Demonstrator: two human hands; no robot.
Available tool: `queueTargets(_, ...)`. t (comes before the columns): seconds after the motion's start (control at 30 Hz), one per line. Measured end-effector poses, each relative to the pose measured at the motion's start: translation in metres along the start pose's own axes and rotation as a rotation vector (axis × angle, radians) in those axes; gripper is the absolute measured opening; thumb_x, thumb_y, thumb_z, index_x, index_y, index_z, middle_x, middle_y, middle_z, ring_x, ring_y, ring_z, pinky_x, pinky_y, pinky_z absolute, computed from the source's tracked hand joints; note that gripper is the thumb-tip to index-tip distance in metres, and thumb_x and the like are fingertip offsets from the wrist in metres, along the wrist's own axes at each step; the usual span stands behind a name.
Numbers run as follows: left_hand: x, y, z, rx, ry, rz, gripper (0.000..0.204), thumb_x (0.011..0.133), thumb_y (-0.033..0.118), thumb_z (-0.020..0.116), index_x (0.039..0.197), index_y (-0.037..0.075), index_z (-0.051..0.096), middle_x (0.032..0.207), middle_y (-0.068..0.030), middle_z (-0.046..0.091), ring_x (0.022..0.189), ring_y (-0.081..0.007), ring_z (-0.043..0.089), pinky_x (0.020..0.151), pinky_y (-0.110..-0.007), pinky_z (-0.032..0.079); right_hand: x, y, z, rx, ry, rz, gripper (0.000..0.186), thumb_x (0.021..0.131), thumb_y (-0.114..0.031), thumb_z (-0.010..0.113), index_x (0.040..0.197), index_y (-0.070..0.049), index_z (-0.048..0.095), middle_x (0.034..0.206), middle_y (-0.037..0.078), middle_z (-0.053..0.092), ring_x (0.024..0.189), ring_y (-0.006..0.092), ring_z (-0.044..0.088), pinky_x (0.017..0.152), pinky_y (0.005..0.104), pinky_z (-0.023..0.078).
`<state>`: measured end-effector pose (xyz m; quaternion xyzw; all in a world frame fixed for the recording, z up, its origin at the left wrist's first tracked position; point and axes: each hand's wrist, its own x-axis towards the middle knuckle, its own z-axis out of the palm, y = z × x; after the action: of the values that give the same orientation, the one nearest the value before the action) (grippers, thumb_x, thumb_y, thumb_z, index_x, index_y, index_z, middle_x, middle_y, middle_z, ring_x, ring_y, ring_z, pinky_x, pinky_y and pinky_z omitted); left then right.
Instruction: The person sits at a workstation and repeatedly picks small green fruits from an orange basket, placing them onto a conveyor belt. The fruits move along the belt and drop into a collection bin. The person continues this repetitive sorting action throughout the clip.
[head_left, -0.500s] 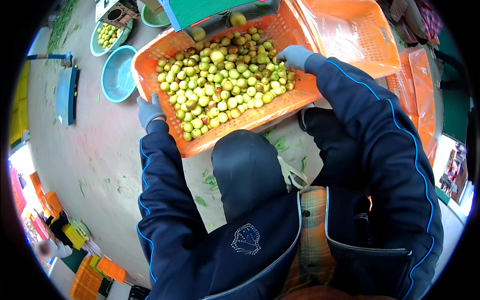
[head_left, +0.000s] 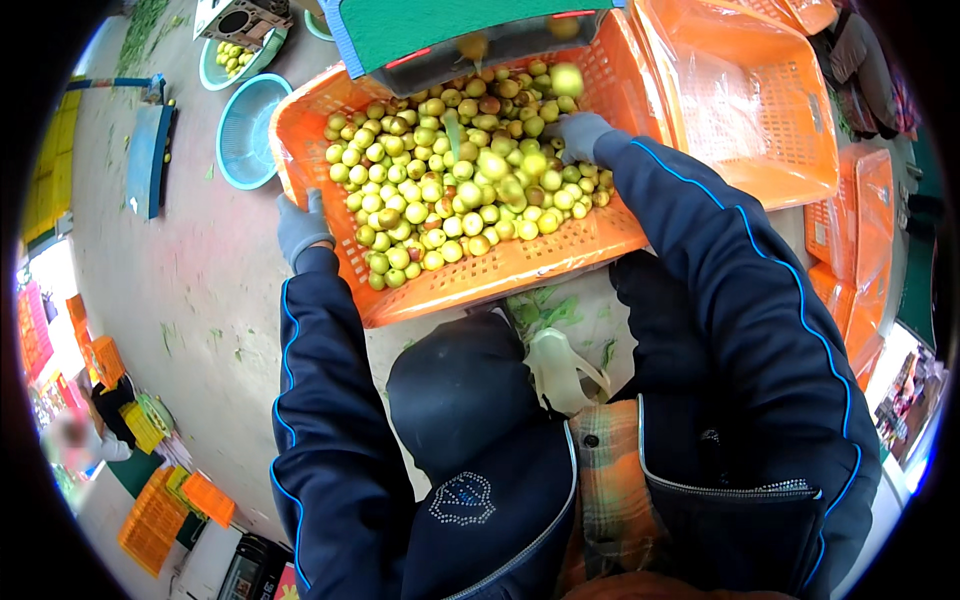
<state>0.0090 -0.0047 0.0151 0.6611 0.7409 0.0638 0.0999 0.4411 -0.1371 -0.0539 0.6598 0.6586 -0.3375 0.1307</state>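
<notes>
A plastic-lined orange crate (head_left: 480, 272) is heaped with round yellow-green fruits (head_left: 420, 160) that look like jujubes, some brown-patched. My gloved left hand (head_left: 303, 228) is closed on the crate's left rim, thumb upward. At the right side of the heap, my gloved right hand (head_left: 580, 135) reaches inside, fingers apart and touching the fruit; it grasps nothing that I can see. A green belt chute (head_left: 470, 30) overhangs the crate's far side. Fruits come off its edge, several blurred in motion, and a leaf lies among those below.
A lined orange crate (head_left: 740, 100) adjoins at the right, with stacked orange crates (head_left: 850, 225) beyond. A blue basin (head_left: 247, 130) and a fruit-holding basin (head_left: 212, 70) stand left. A blue ramp-like piece (head_left: 147, 160) and scattered leaves (head_left: 545, 310) are on the floor. Another person (head_left: 860, 70) is at far right.
The crate has shifted slightly right in view, with its near rim lower. My right hand has moved slightly down and farther into the fruit. More fruits are tumbling in; my left hand stays on the rim.
</notes>
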Motion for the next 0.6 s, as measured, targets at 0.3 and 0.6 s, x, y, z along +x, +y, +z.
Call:
queueTargets(0.3, 0.005, 0.005, 0.009, -0.018, -0.014, 0.010, 0.046, 0.088, 0.043, 0.063, 0.112, 0.006, 0.050, 0.097, -0.0260, 0.067, 0.091, -0.0453, 0.064, 0.078, -0.052, 0.049, -0.029, 0.017, -0.002, 0.583, 0.121, -0.115, 0.050, 0.073, -0.010, 0.071, 0.122, -0.010, 0.061, 0.111, 0.013, 0.066, 0.103, 0.0246, 0.062, 0.090, 0.0344, 0.049)
queueTargets(0.6, 0.005, -0.001, 0.005, -0.061, -0.026, 0.010, 0.045, 0.088, 0.041, 0.064, 0.110, 0.004, 0.049, 0.099, -0.0264, 0.067, 0.093, -0.0452, 0.064, 0.078, -0.052, 0.049, -0.139, -0.048, -0.053, 1.192, 0.106, -0.170, 0.047, 0.076, 0.004, 0.069, 0.120, -0.008, 0.061, 0.112, 0.000, 0.060, 0.106, 0.0101, 0.054, 0.092, 0.0264, 0.047)
